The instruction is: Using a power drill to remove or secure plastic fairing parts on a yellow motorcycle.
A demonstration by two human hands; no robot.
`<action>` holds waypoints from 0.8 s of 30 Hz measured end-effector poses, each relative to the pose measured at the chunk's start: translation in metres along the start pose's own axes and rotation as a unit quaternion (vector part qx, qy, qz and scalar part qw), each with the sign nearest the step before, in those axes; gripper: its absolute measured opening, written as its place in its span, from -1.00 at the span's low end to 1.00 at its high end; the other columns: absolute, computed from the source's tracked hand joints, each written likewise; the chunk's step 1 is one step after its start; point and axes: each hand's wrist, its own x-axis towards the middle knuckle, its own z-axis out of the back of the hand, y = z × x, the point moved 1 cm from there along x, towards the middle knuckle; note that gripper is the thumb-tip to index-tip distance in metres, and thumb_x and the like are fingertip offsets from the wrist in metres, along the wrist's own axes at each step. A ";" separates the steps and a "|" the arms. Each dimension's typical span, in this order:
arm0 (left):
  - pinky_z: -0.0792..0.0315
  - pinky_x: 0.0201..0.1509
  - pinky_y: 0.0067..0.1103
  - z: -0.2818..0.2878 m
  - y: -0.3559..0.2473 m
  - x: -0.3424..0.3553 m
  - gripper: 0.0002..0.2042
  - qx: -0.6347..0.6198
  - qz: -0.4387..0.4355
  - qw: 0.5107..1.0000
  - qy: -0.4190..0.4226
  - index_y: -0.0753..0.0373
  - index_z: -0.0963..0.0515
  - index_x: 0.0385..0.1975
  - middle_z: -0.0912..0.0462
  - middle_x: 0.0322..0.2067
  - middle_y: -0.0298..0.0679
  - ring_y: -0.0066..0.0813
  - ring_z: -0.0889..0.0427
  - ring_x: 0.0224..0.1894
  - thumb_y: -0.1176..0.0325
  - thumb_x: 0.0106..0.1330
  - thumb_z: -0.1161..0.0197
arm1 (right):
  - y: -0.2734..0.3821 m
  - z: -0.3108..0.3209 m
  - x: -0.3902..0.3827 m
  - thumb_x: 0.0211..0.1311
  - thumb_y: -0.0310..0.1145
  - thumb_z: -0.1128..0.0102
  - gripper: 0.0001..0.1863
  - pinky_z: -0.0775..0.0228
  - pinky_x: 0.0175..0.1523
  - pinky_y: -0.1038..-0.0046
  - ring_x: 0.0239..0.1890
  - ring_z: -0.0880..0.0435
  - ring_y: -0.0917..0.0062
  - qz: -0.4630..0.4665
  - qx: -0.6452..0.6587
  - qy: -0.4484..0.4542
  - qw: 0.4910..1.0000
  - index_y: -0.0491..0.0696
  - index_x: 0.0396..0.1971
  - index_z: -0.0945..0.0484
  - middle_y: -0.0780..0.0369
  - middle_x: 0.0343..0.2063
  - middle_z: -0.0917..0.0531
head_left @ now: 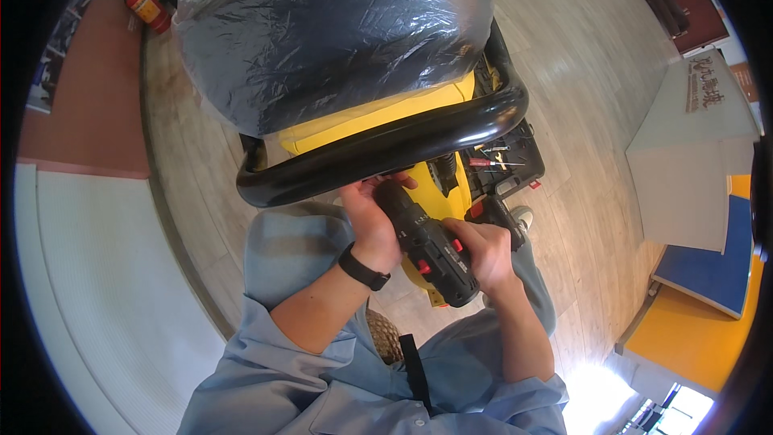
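A black cordless drill [427,246] with red switches lies tilted before me, its chuck end aimed up and left at a thick black tubular handlebar [386,145]. My right hand [487,254] is wrapped round the drill's grip, with the battery end showing beyond it. Beside the chuck, under the bar, my left hand [372,221] is palm up with its fingers curled. The bar and drill partly hide those fingers, and what they pinch does not show. The bar belongs to a yellow machine [378,117] whose top is covered by a dark plastic bag [330,32].
An open black tool case [527,163] holding a screwdriver [487,163] and other tools sits right of the machine. A white counter [676,177] and a blue-and-orange table [684,322] stand farther right. At the far left, a fire extinguisher [147,8] stands by the wall.
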 end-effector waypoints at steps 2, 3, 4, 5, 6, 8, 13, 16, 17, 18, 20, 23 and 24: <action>-0.43 -0.02 -0.49 0.002 -0.002 0.000 -0.51 0.016 -0.011 1.000 0.009 0.23 -0.55 -0.34 -0.65 -0.36 -0.22 -0.35 -0.60 -0.23 -0.07 0.33 0.21 | 0.002 0.000 0.002 -0.06 -0.40 -0.23 -0.63 -0.49 -0.36 0.31 -0.47 -0.68 0.24 -0.005 -0.011 0.015 1.000 -0.03 -0.15 -0.63 0.17 -0.51 -0.66; -0.43 -0.02 -0.49 0.002 -0.002 0.000 -0.51 0.016 -0.011 1.000 0.009 0.23 -0.55 -0.34 -0.65 -0.36 -0.22 -0.35 -0.60 -0.23 -0.07 0.33 0.21 | 0.003 0.000 0.002 -0.06 -0.40 -0.23 -0.63 -0.49 -0.36 0.31 -0.47 -0.68 0.24 -0.005 -0.011 0.015 1.000 -0.03 -0.15 -0.63 0.17 -0.51 -0.66; -0.43 -0.02 -0.48 0.002 -0.002 0.000 -0.50 0.015 -0.011 1.000 0.007 0.22 -0.55 -0.34 -0.65 -0.36 -0.22 -0.35 -0.60 -0.23 -0.08 0.33 0.21 | 0.004 -0.001 0.001 -0.05 -0.40 -0.23 -0.64 -0.49 -0.36 0.31 -0.47 -0.68 0.25 -0.010 -0.007 0.011 1.000 -0.03 -0.15 -0.63 0.16 -0.51 -0.66; -0.43 -0.02 -0.48 0.002 -0.002 0.000 -0.49 0.014 -0.011 1.000 0.005 0.22 -0.55 -0.34 -0.65 -0.36 -0.21 -0.36 -0.60 -0.23 -0.09 0.33 0.21 | 0.005 -0.002 0.000 -0.05 -0.40 -0.23 -0.64 -0.48 -0.36 0.31 -0.47 -0.68 0.25 -0.015 -0.003 0.008 1.000 -0.03 -0.14 -0.63 0.15 -0.51 -0.66; -0.43 -0.02 -0.48 0.002 -0.002 0.000 -0.49 0.014 -0.011 1.000 0.006 0.22 -0.55 -0.34 -0.65 -0.36 -0.21 -0.36 -0.60 -0.23 -0.09 0.33 0.21 | 0.007 -0.002 -0.001 -0.05 -0.40 -0.23 -0.64 -0.48 -0.36 0.31 -0.47 -0.68 0.25 -0.015 -0.004 0.008 1.000 -0.03 -0.14 -0.63 0.15 -0.51 -0.66; -0.43 -0.01 -0.47 0.005 -0.002 0.001 -0.48 0.001 -0.004 1.000 0.003 0.22 -0.55 -0.34 -0.65 -0.36 -0.21 -0.35 -0.60 -0.23 -0.10 0.33 0.22 | 0.008 -0.004 -0.002 -0.10 -0.41 -0.34 -0.66 -0.49 -0.35 0.34 -0.49 -0.68 0.24 -0.030 0.009 0.013 0.999 -0.12 -0.22 -0.63 0.12 -0.52 -0.64; -0.43 0.01 -0.47 0.004 -0.004 -0.001 -0.47 0.000 0.003 1.000 0.004 0.23 -0.54 -0.34 -0.64 -0.36 -0.21 -0.35 -0.60 -0.23 -0.11 0.34 0.25 | 0.011 -0.010 -0.007 -0.08 -0.40 -0.33 -0.65 -0.49 -0.35 0.34 -0.49 -0.69 0.21 -0.033 0.011 0.005 0.999 -0.13 -0.20 -0.62 0.10 -0.53 -0.64; -0.44 0.00 -0.48 0.003 -0.005 0.000 -0.47 0.006 0.005 1.000 0.010 0.24 -0.54 -0.34 -0.64 -0.36 -0.20 -0.34 -0.60 -0.23 -0.10 0.35 0.27 | 0.015 -0.016 -0.008 -0.08 -0.39 -0.31 -0.61 -0.47 -0.37 0.33 -0.50 -0.67 0.24 -0.024 0.026 -0.024 0.999 -0.10 -0.15 -0.61 0.14 -0.56 -0.61; -0.44 -0.03 -0.49 0.002 -0.006 0.000 -0.47 0.010 0.005 1.000 0.017 0.24 -0.54 -0.34 -0.65 -0.35 -0.19 -0.34 -0.60 -0.23 -0.08 0.36 0.28 | 0.015 -0.017 -0.010 -0.09 -0.39 -0.29 -0.58 -0.45 -0.39 0.32 -0.51 -0.65 0.27 -0.017 0.033 -0.043 0.998 -0.06 -0.11 -0.60 0.18 -0.58 -0.59; -0.44 -0.03 -0.49 0.002 -0.008 0.000 -0.47 0.009 0.006 1.000 0.017 0.24 -0.54 -0.34 -0.65 -0.35 -0.19 -0.34 -0.60 -0.23 -0.08 0.36 0.28 | 0.015 -0.018 -0.012 -0.08 -0.40 -0.27 -0.59 -0.46 -0.39 0.32 -0.51 -0.65 0.29 -0.018 0.021 -0.040 0.999 -0.06 -0.11 -0.60 0.19 -0.56 -0.60; -0.46 -0.10 -0.51 -0.003 -0.014 0.000 -0.50 0.051 0.027 0.998 0.012 0.24 -0.53 -0.36 -0.67 -0.34 -0.17 -0.32 -0.62 -0.25 -0.03 0.39 0.28 | 0.014 -0.023 -0.015 -0.08 -0.40 -0.26 -0.59 -0.46 -0.39 0.33 -0.51 -0.65 0.29 -0.017 0.010 -0.046 0.999 -0.06 -0.11 -0.59 0.20 -0.56 -0.60; -0.46 -0.17 -0.52 0.002 -0.016 0.005 -0.52 0.055 0.021 0.998 0.028 0.24 -0.53 -0.38 -0.69 -0.33 -0.15 -0.31 -0.63 -0.26 0.00 0.40 0.27 | 0.016 -0.035 -0.017 -0.07 -0.40 -0.24 -0.59 -0.46 -0.39 0.33 -0.53 -0.64 0.31 -0.021 -0.013 -0.056 0.998 -0.05 -0.10 -0.59 0.22 -0.54 -0.62; -0.46 -0.17 -0.52 0.006 -0.015 0.008 -0.52 0.054 0.020 0.998 0.032 0.24 -0.53 -0.38 -0.69 -0.33 -0.15 -0.31 -0.63 -0.26 0.00 0.40 0.27 | 0.017 -0.039 -0.017 -0.06 -0.40 -0.24 -0.59 -0.45 -0.40 0.33 -0.54 -0.63 0.31 -0.026 -0.022 -0.058 0.998 -0.05 -0.10 -0.59 0.22 -0.54 -0.61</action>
